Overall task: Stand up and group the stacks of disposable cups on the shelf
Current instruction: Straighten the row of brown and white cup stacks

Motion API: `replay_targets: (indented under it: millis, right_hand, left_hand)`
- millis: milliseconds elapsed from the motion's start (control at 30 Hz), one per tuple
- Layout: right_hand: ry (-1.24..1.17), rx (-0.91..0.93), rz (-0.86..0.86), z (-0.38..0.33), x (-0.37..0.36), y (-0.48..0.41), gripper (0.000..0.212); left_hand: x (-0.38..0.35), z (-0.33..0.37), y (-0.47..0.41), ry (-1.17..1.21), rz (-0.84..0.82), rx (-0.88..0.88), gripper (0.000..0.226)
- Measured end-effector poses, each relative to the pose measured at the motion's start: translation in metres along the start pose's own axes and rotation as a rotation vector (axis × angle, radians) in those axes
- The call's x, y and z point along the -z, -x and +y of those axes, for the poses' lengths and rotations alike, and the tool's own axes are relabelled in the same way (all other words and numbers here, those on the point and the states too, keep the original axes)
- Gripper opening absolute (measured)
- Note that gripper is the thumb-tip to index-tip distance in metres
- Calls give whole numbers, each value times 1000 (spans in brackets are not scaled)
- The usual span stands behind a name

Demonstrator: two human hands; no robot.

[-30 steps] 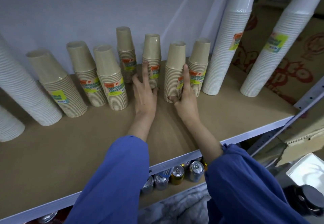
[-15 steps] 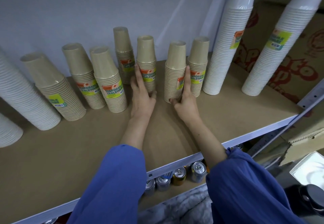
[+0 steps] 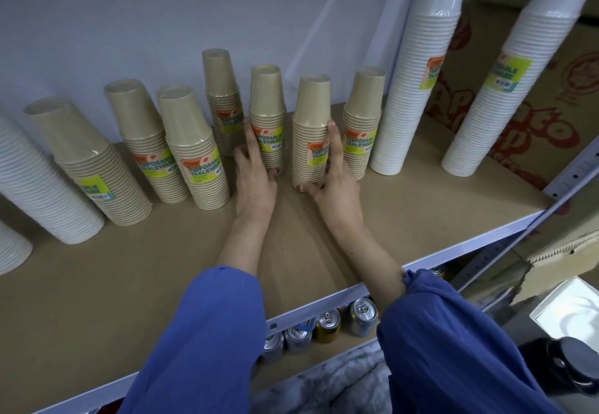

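Now, left hand (image 3: 256,180): fingers and thumb clasp a tan cup stack (image 3: 267,96).
Right hand (image 3: 337,183): grips the neighbouring stack (image 3: 311,112), upright on shelf (image 3: 162,268).

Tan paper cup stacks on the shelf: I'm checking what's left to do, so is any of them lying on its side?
No, every one of the tan paper cup stacks in view stands rim-down on the brown shelf board.

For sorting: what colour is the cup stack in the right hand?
Tan cup stack; head view shows it best.
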State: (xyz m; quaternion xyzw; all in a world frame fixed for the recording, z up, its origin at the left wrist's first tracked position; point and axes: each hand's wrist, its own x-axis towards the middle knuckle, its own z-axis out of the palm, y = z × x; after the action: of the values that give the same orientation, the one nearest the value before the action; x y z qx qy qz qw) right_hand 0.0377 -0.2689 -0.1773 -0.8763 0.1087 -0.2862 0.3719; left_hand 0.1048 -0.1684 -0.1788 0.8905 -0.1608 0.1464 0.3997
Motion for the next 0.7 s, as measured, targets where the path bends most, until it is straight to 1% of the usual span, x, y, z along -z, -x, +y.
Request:
replay_targets:
  millis: [233, 500, 700]
  right_hand:
    - [69, 4, -22, -6, -4, -2, 104]
    - [65, -1, -33, -8, -2, 1, 107]
    - [44, -13, -52, -9, 3, 7, 106]
  left_hand:
    - [2, 2, 0, 4, -18, 14, 89]
    - [5, 6, 4, 5, -34, 56, 88]
    - [11, 8, 16, -45, -73, 65, 80]
